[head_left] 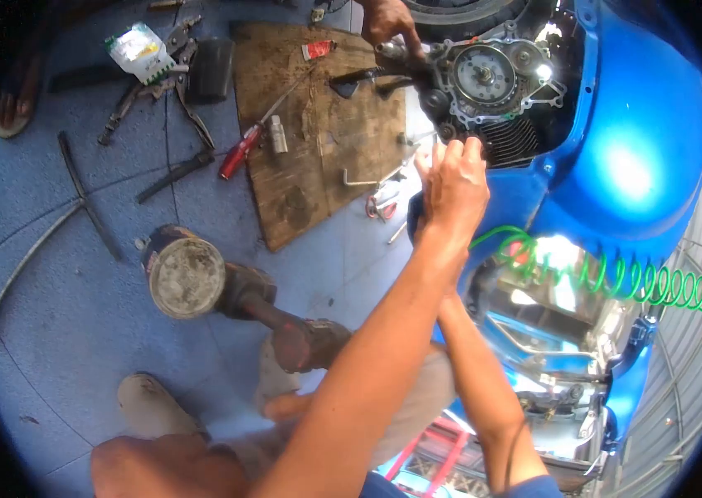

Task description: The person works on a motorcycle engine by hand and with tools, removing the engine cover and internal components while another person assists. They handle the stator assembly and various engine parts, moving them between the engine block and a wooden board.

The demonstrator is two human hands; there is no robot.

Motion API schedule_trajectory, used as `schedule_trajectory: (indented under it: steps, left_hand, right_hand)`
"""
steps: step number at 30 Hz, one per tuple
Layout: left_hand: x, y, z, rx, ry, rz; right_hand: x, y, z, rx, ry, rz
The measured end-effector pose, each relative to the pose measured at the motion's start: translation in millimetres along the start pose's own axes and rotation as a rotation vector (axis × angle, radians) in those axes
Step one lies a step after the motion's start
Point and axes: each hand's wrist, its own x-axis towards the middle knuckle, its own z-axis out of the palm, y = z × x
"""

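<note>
Scooter engine (485, 73), partly uncovered, sits far right within blue bodywork (637, 166); from the left, a tin (187, 278) stands near on the floor (60, 332), a red-handled screwdriver (241, 152) lies farther off on a wooden board (330, 124), a co-worker's hand (386, 23) reaches the engine's left edge, the left hand (456, 187) curls its fingers just beside the engine's near side, hiding the right hand; how open that one is, and what either holds, I cannot tell; a green coiled hose (673, 284) stretches right

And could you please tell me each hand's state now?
Left hand: curled; what it holds, if anything, cannot be told.
Right hand: mostly hidden; cannot tell.
</note>
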Motion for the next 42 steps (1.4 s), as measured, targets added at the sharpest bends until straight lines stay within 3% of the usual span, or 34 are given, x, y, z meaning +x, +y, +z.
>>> schedule_trajectory:
  steps: [5,26,42]
  left_hand:
    - [-0.4,-2.0,-0.2,-0.029,-0.017,-0.028]
    - [2.1,-4.6,0.5,-0.075,-0.006,0.043]
    - [0.0,-1.9,1.4,-0.070,-0.018,0.030]
  right_hand:
    - [-5.1,-1.3,-5.0,0.094,-0.074,0.127]
    - [-3.1,-15.7,-4.5,0.046,-0.039,0.137]
    - [-13.8,29.3,-3.6,-0.062,-0.051,0.061]
